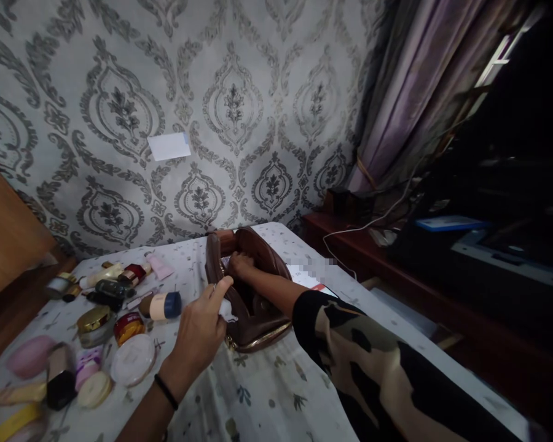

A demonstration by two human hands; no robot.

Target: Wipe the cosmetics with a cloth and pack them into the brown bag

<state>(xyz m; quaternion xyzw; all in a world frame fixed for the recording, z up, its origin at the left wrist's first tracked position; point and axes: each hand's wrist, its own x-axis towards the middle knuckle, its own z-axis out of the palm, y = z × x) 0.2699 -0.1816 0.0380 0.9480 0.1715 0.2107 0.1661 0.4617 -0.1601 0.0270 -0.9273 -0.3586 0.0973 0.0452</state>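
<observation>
Patterned sleeve [373,356] nearest; right hand [240,265] buried in open brown bag [253,288] on bed, grip unseen; left hand [203,328] pinches small white item [225,312] at bag edge; cosmetics [96,325] scattered well left on floral sheet [267,393]

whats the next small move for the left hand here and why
Probably drop the small white item pinched in the left hand into the brown leather pouch: the right hand is already inside it, holding it open, directly beside.
</observation>
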